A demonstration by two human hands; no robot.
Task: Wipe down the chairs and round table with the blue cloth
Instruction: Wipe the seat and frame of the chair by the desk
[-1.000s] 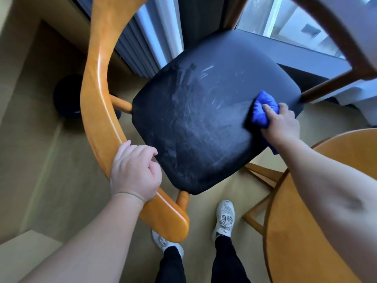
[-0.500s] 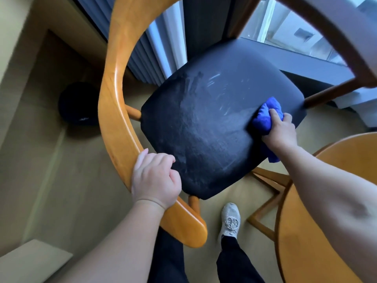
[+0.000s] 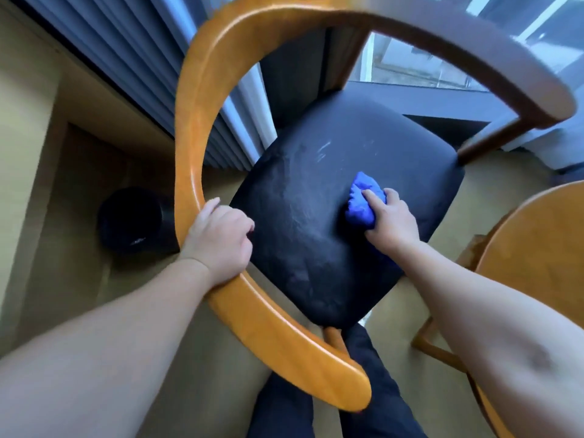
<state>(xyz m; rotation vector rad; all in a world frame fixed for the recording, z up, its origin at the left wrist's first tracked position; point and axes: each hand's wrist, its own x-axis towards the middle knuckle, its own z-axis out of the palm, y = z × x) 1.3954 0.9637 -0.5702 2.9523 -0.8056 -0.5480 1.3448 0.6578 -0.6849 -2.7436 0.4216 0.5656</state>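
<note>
The tan carpeted floor (image 3: 63, 263) fills the lower left of your view, and grey vertical blinds (image 3: 126, 58) run along the wall above it, with a window to their right.

In front of you stands the honey-coloured wooden chair (image 3: 328, 336). Its curved wooden rail (image 3: 196, 115) sweeps from near your legs, up the left side and across the top. Inside that loop lies the black padded seat (image 3: 300, 235), dull and scuffed, with pale streaks towards its far side.

At your right edge the round honey-coloured wooden surface (image 3: 537, 248) of the table curves into view, close beside the chair's seat but not touching it. A black round bin (image 3: 132, 219) sits on the floor just left of the rail. Your dark trousers (image 3: 373, 390) show below the seat's near corner.

Your left hand (image 3: 218, 245) grips the rail on its left side, fingers (image 3: 208, 210) curled together round the wood, with the thumb side towards the seat.

Your right hand (image 3: 395, 222) rests on the right half of the seat, its fingers curled over the bunched bright blue cloth (image 3: 361, 203) and the index finger lying along its top. The cloth sits pressed between your hand and the seat, right of the seat's middle, well in from the edge.
</note>
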